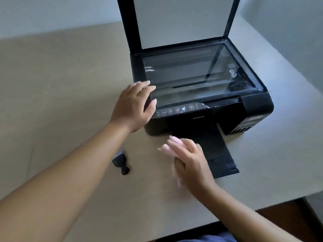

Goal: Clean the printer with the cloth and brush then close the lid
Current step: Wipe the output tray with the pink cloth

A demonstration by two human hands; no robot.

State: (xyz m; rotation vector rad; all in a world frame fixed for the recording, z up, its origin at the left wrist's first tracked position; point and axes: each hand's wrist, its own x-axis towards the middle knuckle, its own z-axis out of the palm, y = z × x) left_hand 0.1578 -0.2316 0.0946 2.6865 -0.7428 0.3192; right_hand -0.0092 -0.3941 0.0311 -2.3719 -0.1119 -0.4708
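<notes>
Beige and bare, the desk (70,84) carries a black printer (201,102) toward its far right corner, its lid (181,21) raised upright over the glass (197,74). At the printer's front left corner, the left hand (132,107) rests with fingers spread, gripping nothing. Before the printer, beside its paper tray (222,154), the right hand (188,161) hovers blurred with a pink cloth (172,147) beneath its fingers; whether it grips the cloth I cannot tell. Nearer the front edge, left of that hand, lies the brush (121,162).
</notes>
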